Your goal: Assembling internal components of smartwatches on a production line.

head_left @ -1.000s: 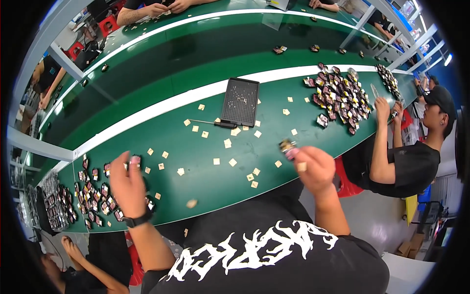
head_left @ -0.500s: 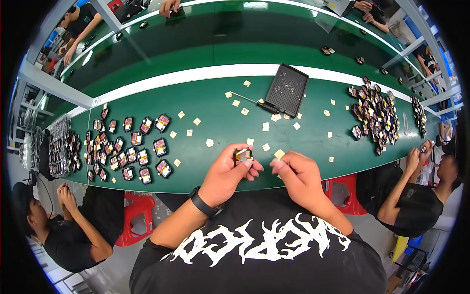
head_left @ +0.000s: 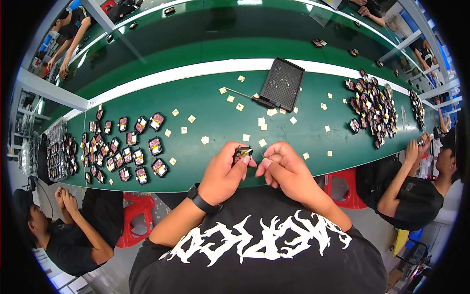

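Note:
My left hand [head_left: 227, 169], with a dark band on its wrist, is closed around a small black-cased electronic module [head_left: 243, 155]. Some yellow and a pale patch show on the module's face; the fingers cover part of it. Close by on the right, my right hand [head_left: 286, 169] is closed in a pinch, its fingertips a short gap from the module. Whatever lies between those fingertips is too small to make out. Small cream squares lie about the green table [head_left: 210, 105], one square [head_left: 306, 156] just beyond my right hand.
A black tray [head_left: 282, 85] and a thin-shafted tool [head_left: 242, 94] lie ahead. Several similar modules [head_left: 131, 138] are spread at left; a heaped pile [head_left: 374, 110] lies at right. A person [head_left: 68, 225] sits at left, another [head_left: 416, 191] at right. Red stools [head_left: 134, 220] stand below the table edge.
My right hand has moved left, closer to the module, its fingers drawn into a tighter pinch. The module has tilted in my left hand. The view has shifted slightly.

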Action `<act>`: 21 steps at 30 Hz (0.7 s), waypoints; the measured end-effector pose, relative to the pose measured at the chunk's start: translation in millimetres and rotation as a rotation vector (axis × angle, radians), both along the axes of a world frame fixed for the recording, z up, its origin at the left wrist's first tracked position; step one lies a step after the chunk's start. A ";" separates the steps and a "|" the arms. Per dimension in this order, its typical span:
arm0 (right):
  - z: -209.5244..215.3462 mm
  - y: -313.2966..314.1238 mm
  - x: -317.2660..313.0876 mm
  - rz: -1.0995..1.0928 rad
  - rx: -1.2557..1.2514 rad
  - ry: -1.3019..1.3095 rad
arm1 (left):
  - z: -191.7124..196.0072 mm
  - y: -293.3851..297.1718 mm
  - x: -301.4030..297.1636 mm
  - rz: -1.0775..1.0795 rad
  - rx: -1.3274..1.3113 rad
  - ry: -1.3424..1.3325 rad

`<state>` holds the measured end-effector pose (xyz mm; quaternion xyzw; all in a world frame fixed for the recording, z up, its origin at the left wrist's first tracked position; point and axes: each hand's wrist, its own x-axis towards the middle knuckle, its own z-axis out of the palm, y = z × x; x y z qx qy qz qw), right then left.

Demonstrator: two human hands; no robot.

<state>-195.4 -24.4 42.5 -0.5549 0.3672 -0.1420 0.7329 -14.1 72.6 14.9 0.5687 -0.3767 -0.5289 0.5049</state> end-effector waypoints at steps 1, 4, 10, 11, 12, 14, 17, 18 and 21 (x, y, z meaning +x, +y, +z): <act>0.9 0.1 1.9 0.008 0.061 -0.011 | 0.9 -0.5 -0.2 0.019 0.005 0.011; -1.2 -0.2 6.5 0.011 0.171 -0.023 | -0.6 -0.1 -1.0 0.035 -0.019 -0.010; -5.0 0.0 11.2 0.015 0.292 -0.058 | -4.7 3.6 -1.7 0.013 -0.126 -0.287; -4.8 -0.4 11.2 0.035 0.296 -0.052 | -3.7 4.5 -1.5 0.020 -0.124 -0.286; -4.9 -0.1 11.1 0.039 0.297 -0.049 | -2.1 5.0 -1.5 0.012 -0.154 -0.338; -5.4 0.7 10.5 0.024 0.330 -0.045 | -3.7 6.1 -1.8 0.009 -0.181 -0.386; -9.2 3.6 9.8 0.021 0.325 -0.086 | -8.3 7.2 -1.0 0.018 -0.276 -0.461; -9.0 4.1 9.6 0.022 0.325 -0.083 | -7.7 7.5 -0.8 0.012 -0.261 -0.421; -8.5 5.4 8.2 0.040 0.267 -0.044 | -2.7 9.0 1.7 -0.026 -0.189 -0.320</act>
